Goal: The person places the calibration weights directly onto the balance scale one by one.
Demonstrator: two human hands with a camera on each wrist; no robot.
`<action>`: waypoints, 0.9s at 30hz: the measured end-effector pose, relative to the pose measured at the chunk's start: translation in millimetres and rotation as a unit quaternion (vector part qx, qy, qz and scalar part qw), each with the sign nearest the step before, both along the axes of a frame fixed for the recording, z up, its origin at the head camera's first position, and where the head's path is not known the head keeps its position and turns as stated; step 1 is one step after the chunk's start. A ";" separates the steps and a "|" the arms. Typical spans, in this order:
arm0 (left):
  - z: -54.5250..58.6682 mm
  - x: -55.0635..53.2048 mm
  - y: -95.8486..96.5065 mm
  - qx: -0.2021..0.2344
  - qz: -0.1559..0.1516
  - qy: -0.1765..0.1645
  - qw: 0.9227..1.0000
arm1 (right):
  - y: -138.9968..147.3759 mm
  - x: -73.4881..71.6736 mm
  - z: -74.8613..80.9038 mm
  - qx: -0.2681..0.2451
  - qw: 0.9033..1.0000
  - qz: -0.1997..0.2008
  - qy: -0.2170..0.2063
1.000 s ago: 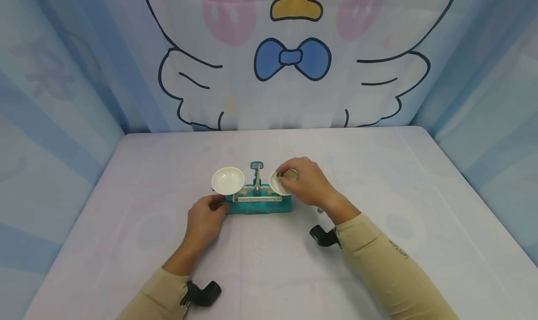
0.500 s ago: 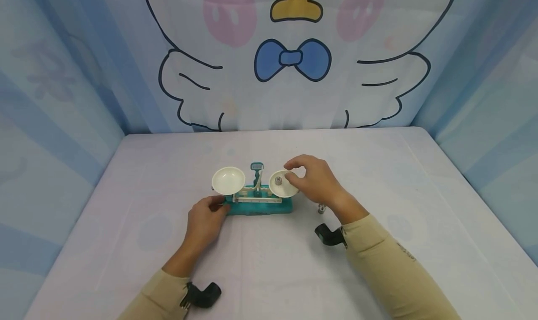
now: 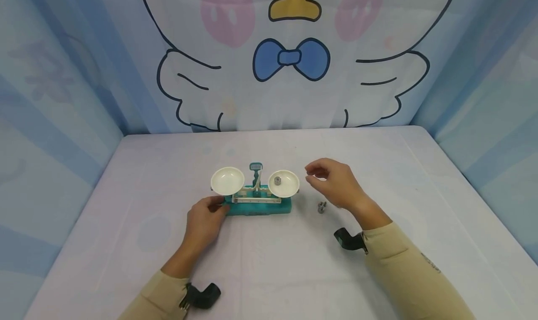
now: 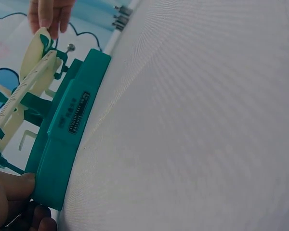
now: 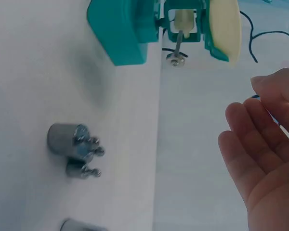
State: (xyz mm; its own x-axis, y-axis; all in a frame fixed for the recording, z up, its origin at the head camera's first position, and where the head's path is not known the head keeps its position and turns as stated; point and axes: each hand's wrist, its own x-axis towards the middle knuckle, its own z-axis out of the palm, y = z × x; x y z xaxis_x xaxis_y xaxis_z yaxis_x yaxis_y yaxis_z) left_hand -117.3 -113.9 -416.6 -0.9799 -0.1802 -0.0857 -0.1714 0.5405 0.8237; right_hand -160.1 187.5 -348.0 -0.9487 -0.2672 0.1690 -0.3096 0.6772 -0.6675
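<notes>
A teal balance scale (image 3: 258,208) with two white pans stands mid-table. My left hand (image 3: 207,222) holds the left end of its base; in the left wrist view the thumb (image 4: 19,186) lies on that end, with fingertips curled below. A small metal weight (image 3: 277,181) sits in the right pan (image 3: 287,184), and the left pan (image 3: 227,181) shows only its white inside. To the right of the scale hovers my right hand (image 3: 336,182), fingers loosely bent and holding nothing. Below it, several knobbed metal weights (image 5: 70,140) stand on the table.
A white cloth covers the table (image 3: 269,264). Behind it hangs a printed curtain (image 3: 294,100), and blue-striped curtains (image 3: 54,147) enclose both sides. Black camera mounts (image 3: 203,295) stick out from both wrists.
My right hand has let go of the weight in the right pan and drawn back to the right. The loose weights show more fully. My left hand keeps its place.
</notes>
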 end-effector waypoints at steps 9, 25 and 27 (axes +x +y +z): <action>-1.5 -1.3 -1.9 0.001 -0.002 -0.007 1.000 | 27.1 8.1 -19.6 0.047 0.998 -0.018 -0.021; 1.0 0.8 -1.0 0.001 -0.006 0.002 1.000 | 46.9 8.7 -39.0 0.120 0.990 0.010 -0.071; 1.4 1.0 -0.6 0.001 -0.006 0.003 1.000 | 47.1 7.9 -40.4 0.127 0.989 0.017 -0.075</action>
State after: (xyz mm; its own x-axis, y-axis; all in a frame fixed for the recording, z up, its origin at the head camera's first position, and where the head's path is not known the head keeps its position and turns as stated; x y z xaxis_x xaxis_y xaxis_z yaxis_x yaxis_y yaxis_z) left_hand -116.3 -114.5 -415.2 -0.9825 -0.1679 -0.0811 -0.1606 0.5404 0.8260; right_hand -152.2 234.5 -388.4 -0.9479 -0.3146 -0.0504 -0.2446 0.8201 -0.5173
